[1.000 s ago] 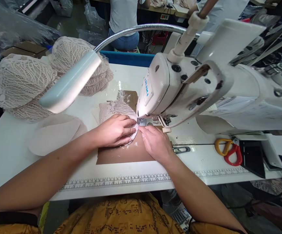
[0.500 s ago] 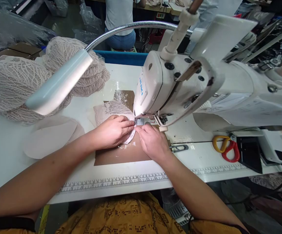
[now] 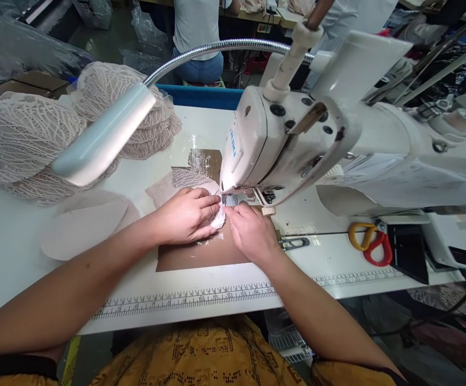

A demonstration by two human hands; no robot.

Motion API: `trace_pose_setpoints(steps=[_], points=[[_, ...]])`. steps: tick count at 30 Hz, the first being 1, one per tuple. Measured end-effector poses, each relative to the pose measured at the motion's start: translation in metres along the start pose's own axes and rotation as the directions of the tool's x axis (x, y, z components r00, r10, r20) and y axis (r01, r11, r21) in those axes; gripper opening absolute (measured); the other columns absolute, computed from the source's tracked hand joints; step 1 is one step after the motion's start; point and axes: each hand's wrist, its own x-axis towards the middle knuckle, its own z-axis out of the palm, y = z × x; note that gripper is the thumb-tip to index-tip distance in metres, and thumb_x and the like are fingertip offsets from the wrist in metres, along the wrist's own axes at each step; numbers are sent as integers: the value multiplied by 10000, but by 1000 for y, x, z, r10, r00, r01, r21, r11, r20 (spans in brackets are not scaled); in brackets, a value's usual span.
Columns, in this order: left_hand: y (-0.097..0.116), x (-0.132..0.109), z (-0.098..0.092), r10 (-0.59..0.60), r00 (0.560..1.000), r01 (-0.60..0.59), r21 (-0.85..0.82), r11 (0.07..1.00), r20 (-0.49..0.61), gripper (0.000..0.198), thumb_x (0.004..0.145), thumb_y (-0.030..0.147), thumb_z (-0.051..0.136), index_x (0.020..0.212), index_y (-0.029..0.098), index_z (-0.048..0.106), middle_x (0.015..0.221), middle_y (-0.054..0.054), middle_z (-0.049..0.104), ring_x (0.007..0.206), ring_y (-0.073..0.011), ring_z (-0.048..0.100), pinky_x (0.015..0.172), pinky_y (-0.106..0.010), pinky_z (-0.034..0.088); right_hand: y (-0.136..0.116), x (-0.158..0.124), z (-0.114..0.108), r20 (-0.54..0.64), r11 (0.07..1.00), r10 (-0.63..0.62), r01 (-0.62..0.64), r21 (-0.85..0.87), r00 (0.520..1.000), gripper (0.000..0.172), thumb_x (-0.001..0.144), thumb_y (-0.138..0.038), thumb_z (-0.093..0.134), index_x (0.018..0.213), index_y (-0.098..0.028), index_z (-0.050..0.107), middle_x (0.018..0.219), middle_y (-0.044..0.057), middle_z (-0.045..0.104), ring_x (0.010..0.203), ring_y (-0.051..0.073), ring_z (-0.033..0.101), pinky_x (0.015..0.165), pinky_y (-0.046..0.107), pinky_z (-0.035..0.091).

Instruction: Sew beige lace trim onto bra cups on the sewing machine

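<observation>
On the far left, a stack of pale lace (image 3: 23,142) is sitting on the white table (image 3: 7,252), and a second lace stack (image 3: 122,102) is leaning close beside it. A lamp (image 3: 104,139) on a bendy metal neck is hanging over this side, its lit face pointing down. Below the lamp, some thin pale cloth (image 3: 83,225) is lying flat, well apart from the hands. Along the front edge, a ruler strip (image 3: 200,297) is running across the table.

Next, the left hand (image 3: 186,217) is resting palm down on the lace piece (image 3: 194,179), its fingers lying side by side and slightly bent; whether the thumb is pinching anything underneath, I cannot tell. The lace piece is lying partly under that hand, its right edge reaching the foot of the sewing machine (image 3: 236,136), and a brown sheet (image 3: 200,257) is showing beneath it.

Just beside, the right hand (image 3: 252,228) is curling over the brown sheet, its fingers mostly folded in and the forefinger tip meeting the lace edge in front of the machine's foot; whether it is gripping the edge or only pressing it, I cannot tell.

Farther right, scissors (image 3: 379,249) with orange and red handles are lying next to a flat black object (image 3: 407,252).
</observation>
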Motion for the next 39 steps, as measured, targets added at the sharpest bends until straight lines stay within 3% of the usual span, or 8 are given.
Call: trace_pose_setpoints(steps=[7,13,17,20,24,29,34,39], points=[[-3,-8,-10,77,997,-80,-170,982,-22,154,902,219,561,950,147,688,1163,-140,660,1100,-260,596,944,-395,492,2,-3,-4,-63,989,28,-19,146,998,342,933,-169,445,1194,-202,664,1036,62,705,893,201,625,746,310,452],[0,-1,0,18,997,-41,-319,947,-72,230,970,203,425,991,132,643,980,-118,680,937,-202,623,864,-338,509,-6,2,-3,-49,975,21,-10,220,999,247,880,-192,550,1085,-224,684,1060,42,680,847,172,621,694,268,442],[6,-5,-13,9,998,4,-200,980,63,99,809,175,548,895,144,585,907,-101,638,853,-223,587,830,-367,490,-9,7,-3,-52,958,15,1,287,999,191,922,-241,528,882,-196,710,903,44,672,796,156,606,685,244,422],[5,-9,-19,8,993,0,-70,998,116,284,655,149,616,933,140,565,939,-107,617,863,-249,569,847,-402,472,-8,7,-5,-77,907,39,-3,421,996,263,951,-270,500,819,-191,714,864,38,668,774,139,598,695,231,424],[-4,-7,-8,83,997,-83,45,996,-2,113,844,126,499,888,145,601,846,-88,633,804,-219,574,756,-352,458,-5,6,-7,-89,860,54,-1,511,995,292,952,-284,506,770,-187,713,823,28,655,750,132,587,686,231,422],[-15,-4,4,123,982,-129,-36,991,-143,343,1003,340,423,819,164,652,753,-65,655,733,-175,596,692,-295,453,-5,7,-4,-92,885,38,9,466,995,213,935,-288,553,856,-194,727,845,22,662,765,132,596,681,228,416],[-15,-4,0,191,976,-206,-155,966,-108,412,994,397,455,745,158,680,802,-74,675,797,-180,611,768,-303,454,-3,1,3,-140,946,-98,136,295,985,190,921,-251,568,872,-200,744,835,35,673,740,147,586,669,254,413],[-18,-7,0,216,976,-219,-151,964,-36,290,965,386,516,1031,206,733,870,-83,668,862,-210,588,772,-326,430,4,-12,-1,-171,884,-323,361,296,931,201,910,-225,576,1027,-201,737,845,38,687,747,155,569,686,280,427]])
